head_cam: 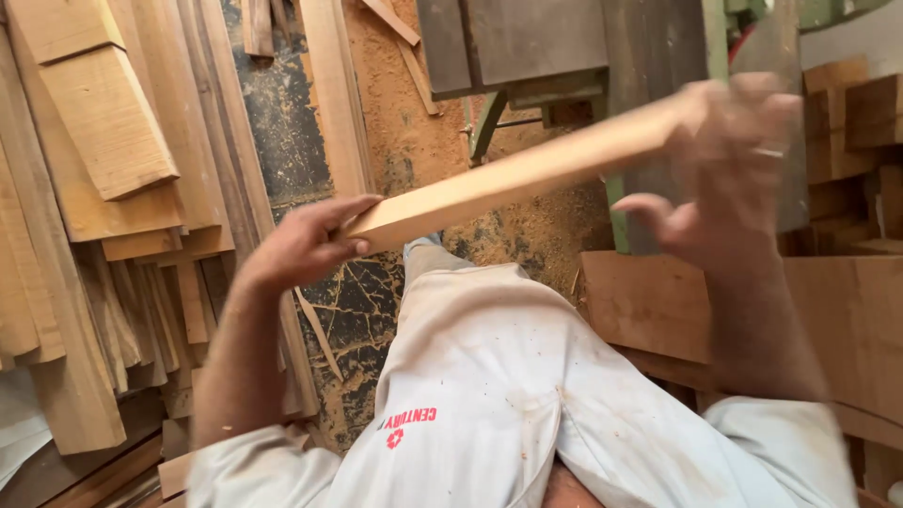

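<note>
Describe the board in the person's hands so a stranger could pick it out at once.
Start at the stacked planks on the left, then look right, above the white shirt. The board slants up to the right in the air, gripped at its low end by the left hand and at its high end by the right hand. It alone is off the floor.

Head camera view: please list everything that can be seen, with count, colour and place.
wooden board: one, light tan, held across the middle, slanting up to the right
stacked planks: many, pale brown, left side
sawdust: orange-brown layer, floor at centre top
machine table: one, grey with green frame, top centre
wood blocks: several, brown, right edge
flat panels: a few, reddish brown, lower right
shirt: one, white, dusty, bottom
left hand: grips the board's near end
right hand: blurred, at the board's far end
</note>
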